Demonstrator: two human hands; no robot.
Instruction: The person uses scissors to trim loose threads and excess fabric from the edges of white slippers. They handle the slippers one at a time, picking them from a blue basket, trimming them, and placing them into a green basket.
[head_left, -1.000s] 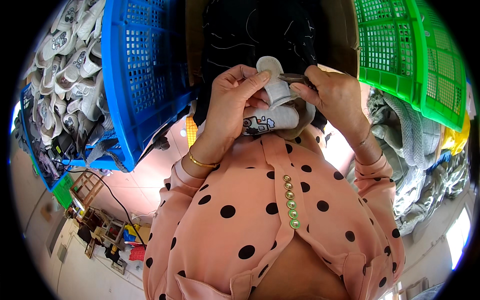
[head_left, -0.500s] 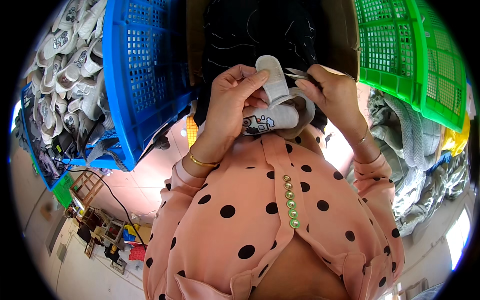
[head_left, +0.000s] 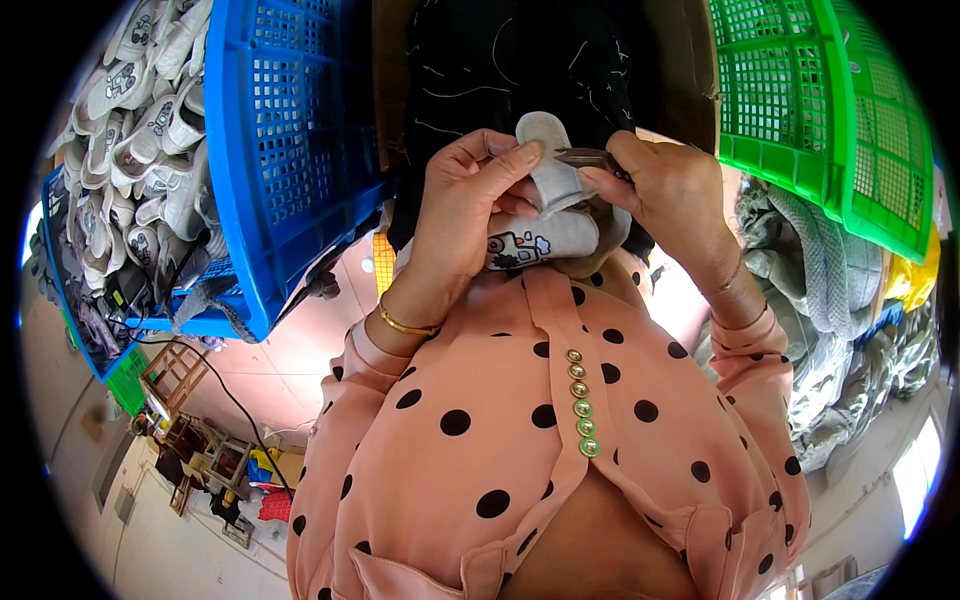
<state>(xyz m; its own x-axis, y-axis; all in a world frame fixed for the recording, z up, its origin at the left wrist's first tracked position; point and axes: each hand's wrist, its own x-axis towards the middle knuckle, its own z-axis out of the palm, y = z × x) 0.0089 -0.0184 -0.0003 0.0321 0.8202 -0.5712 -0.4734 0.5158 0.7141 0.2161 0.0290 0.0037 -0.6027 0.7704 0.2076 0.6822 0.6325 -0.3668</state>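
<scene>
The left hand [head_left: 460,200] pinches a pale slipper [head_left: 562,190]; the right hand [head_left: 670,185] grips small snips [head_left: 585,157], their tip at the slipper's side. A printed slipper [head_left: 570,236] sits just beneath. Grey slippers [head_left: 120,90] heap up to a blue crate's [head_left: 226,150] rim.

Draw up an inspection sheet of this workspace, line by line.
Surface: no tabletop seen; work is held up against dark cloth with pale lines.
Job's things: pale rounded piece, printed slipper, metal cutting tool.
Clutter: slipper pile at left; grey fabric heap at right.
Grippers: left hand, fingers pinching the pale piece; right hand, fingers around the tool.
Cables: one black cable, lower left.
Surroundings: blue crate left, green crate right, bright window lower right.
</scene>
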